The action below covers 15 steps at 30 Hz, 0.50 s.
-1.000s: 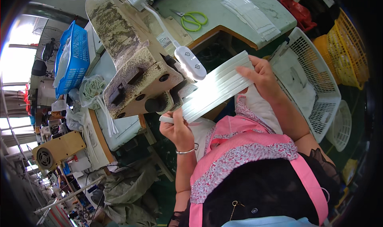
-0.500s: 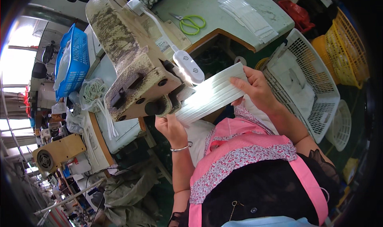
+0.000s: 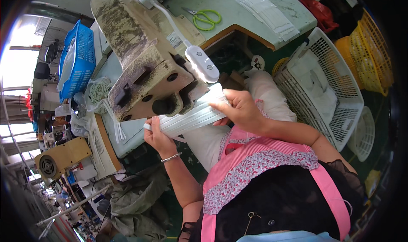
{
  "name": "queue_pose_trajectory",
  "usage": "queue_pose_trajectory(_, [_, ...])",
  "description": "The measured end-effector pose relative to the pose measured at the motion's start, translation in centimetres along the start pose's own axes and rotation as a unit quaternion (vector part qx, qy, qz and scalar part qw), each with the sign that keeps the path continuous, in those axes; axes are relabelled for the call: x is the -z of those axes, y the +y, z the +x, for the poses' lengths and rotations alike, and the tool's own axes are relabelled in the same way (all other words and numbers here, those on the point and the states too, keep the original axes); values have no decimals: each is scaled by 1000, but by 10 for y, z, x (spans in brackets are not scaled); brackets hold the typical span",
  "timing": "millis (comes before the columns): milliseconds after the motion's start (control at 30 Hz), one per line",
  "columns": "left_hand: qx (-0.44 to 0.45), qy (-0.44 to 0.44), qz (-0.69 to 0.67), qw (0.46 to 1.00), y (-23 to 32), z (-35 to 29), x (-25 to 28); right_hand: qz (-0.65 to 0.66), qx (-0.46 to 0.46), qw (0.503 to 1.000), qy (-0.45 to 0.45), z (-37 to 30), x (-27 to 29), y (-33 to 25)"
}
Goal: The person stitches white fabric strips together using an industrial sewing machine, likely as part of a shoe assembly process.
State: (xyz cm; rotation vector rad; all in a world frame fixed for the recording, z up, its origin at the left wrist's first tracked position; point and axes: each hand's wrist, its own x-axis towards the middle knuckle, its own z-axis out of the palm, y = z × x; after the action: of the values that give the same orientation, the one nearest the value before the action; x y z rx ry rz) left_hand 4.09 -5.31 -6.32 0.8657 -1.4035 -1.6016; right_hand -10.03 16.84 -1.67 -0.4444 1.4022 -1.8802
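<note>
A white pleated face mask [image 3: 187, 119] is stretched flat between my two hands, beneath the head of a worn beige sewing machine [image 3: 142, 59]. Pinched at its left end is my left hand [image 3: 160, 136], with a bracelet at the wrist. At the other end, my right hand [image 3: 241, 109] grips the mask with the thumb on top and the fingers underneath. A small white lamp [image 3: 202, 64] on a bent neck shines on the cloth. The machine head hides part of the mask's far edge and the needle area.
Green-handled scissors [image 3: 207, 20] and a stack of white pleated masks [image 3: 265, 13] lie on the pale green table [image 3: 238, 8]. At right stand a white basket [image 3: 356, 114] and yellow baskets [image 3: 376, 50]. A blue basket [image 3: 83, 67] and a bag of white cords [image 3: 98, 95] are left.
Both hands have moved left with the mask, bringing it further under the machine head. My right hand has also come down a little and uncovers my white-clad leg.
</note>
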Motion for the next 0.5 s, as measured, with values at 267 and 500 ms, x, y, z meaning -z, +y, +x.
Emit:
queue_pose_trajectory(267, [44,159,-36,986,-17,13,49,52,-34,996,-59,11,-46,21])
queue_pose_trajectory(500, [67,166,-235,955,-9,-4,70,54,-51,988,-137,12,-10,15])
